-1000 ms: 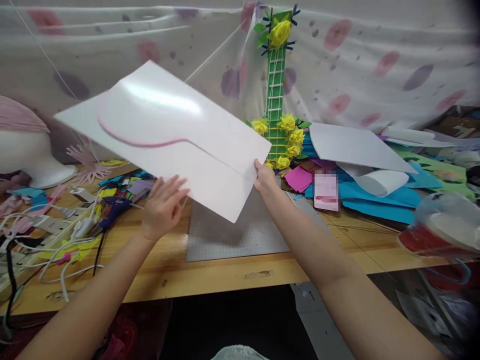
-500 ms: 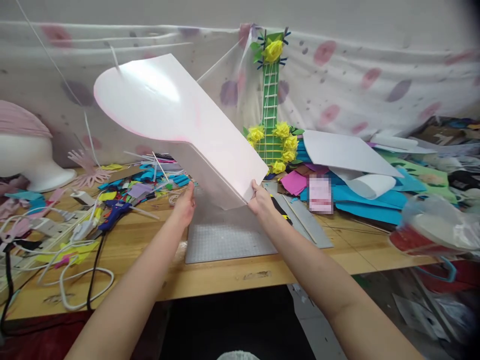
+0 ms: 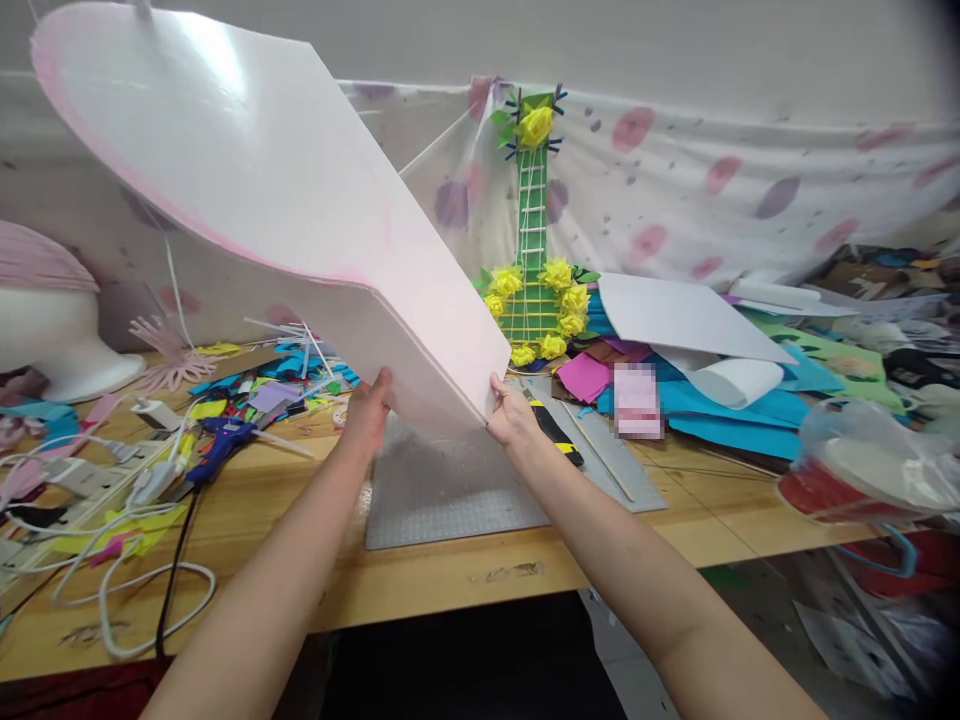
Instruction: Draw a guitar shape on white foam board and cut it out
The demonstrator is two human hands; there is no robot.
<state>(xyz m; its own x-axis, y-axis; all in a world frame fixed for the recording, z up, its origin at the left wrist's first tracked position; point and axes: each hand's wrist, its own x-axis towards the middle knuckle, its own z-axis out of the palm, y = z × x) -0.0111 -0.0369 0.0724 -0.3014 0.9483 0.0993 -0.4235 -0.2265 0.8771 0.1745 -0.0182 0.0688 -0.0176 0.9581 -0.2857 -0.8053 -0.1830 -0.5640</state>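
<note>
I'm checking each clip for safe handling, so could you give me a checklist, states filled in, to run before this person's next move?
1. Right hand holding the large white board with a pink curved edge: ok, at its lower end.
2. Left hand firm on the white sheet beneath that board: cannot tell, fingers partly hidden.
3. Grey gridded cutting mat free of tools: not ok, a black-and-yellow knife and thin straight stick lie there.
4. Knife blade retracted: cannot tell.
5. Blue glue gun away from both hands: ok.
</note>
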